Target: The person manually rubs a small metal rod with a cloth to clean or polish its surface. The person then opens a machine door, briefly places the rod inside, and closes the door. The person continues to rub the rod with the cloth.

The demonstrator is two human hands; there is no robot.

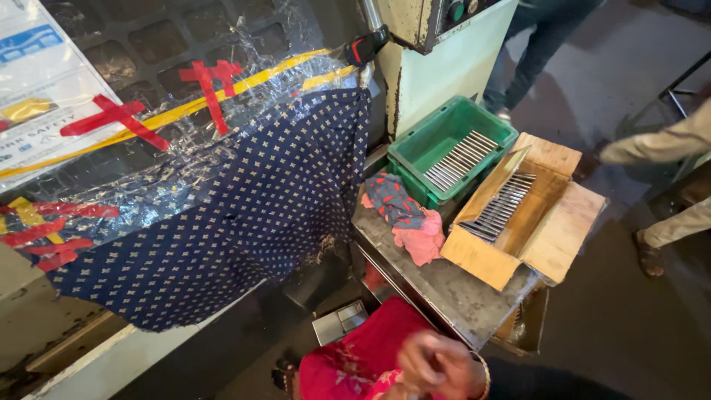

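Observation:
My two hands sit together at the bottom edge, blurred by motion. My right hand [461, 374] wears a bangle and comes from a dark sleeve. My left hand [417, 354] overlaps it, just above a red and pink garment [355, 355]. Whether either hand holds anything cannot be made out. A grey metal table [452, 292] lies just beyond the hands. On it stand an open cardboard box [481, 259] with a row of thin metal rods [500, 207] and a green plastic crate [415, 152] with more rods [461, 159].
Crumpled pink and dark rags [407, 218] lie on the table's left end. A dark blue patterned cloth [244, 215] hangs over a machine covered with plastic film, red tape and a yellow strip. Another person's legs [537, 44] stand behind the crate; a second person [666, 185] is at the right.

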